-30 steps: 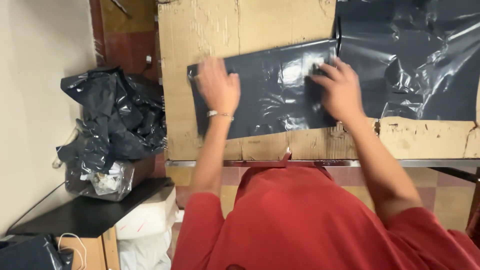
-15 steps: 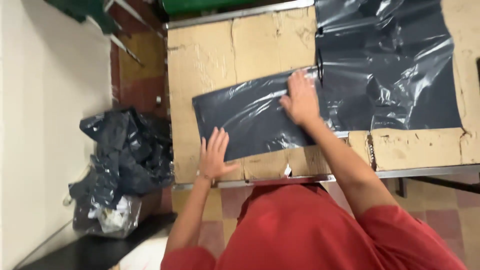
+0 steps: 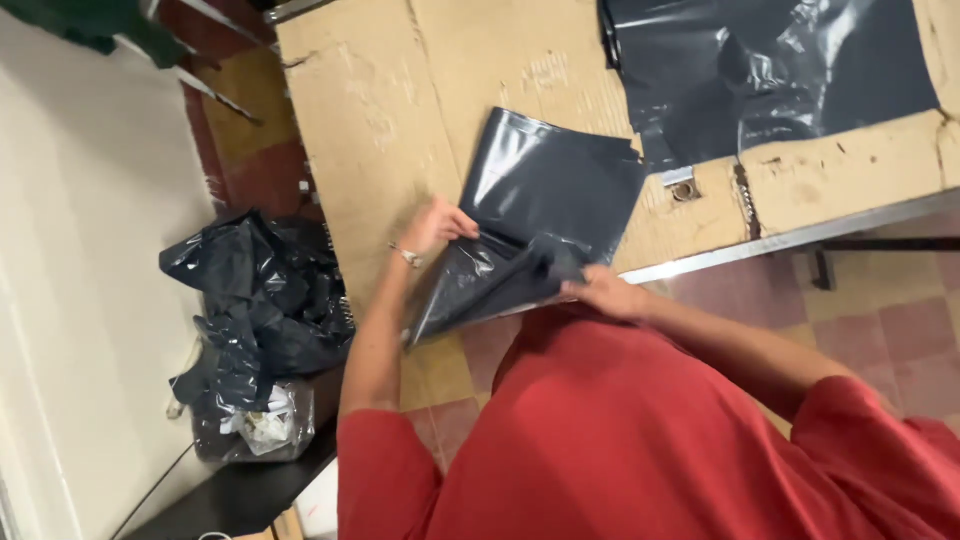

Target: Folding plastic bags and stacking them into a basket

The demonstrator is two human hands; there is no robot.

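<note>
Dark plastic sheet (image 3: 545,215), glossy grey-black, lies folded at the near edge of the cardboard-covered table (image 3: 400,110), its upper part flat on the cardboard and its lower part lifted and hanging off the table's front rim toward the person in the red shirt (image 3: 640,440). The left hand (image 3: 440,222) pinches the sheet's left edge where the fold begins, fingers closed on the plastic, a thin bracelet at the wrist. The right hand (image 3: 605,293) grips the lower flap just below the table's rim, fingers curled over the bunched plastic, so the sheet is held between both hands and tilts down from the tabletop.

Just beyond the folded sheet, further along the table, a larger spread of black plastic (image 3: 770,75) lies flat with wrinkles catching the light; its lower left corner sits near the folded sheet's upper right corner, though I cannot tell whether the two touch. The cardboard surface is worn, with torn patches along its front edge, and a metal strip runs under that edge.

To the person's left, on the floor beside the table, a heap of crumpled black bags (image 3: 260,310) sits against the pale wall (image 3: 90,300), with a clear bag of scraps (image 3: 255,425) at its base. Red and yellow tiles (image 3: 900,320) cover the floor
</note>
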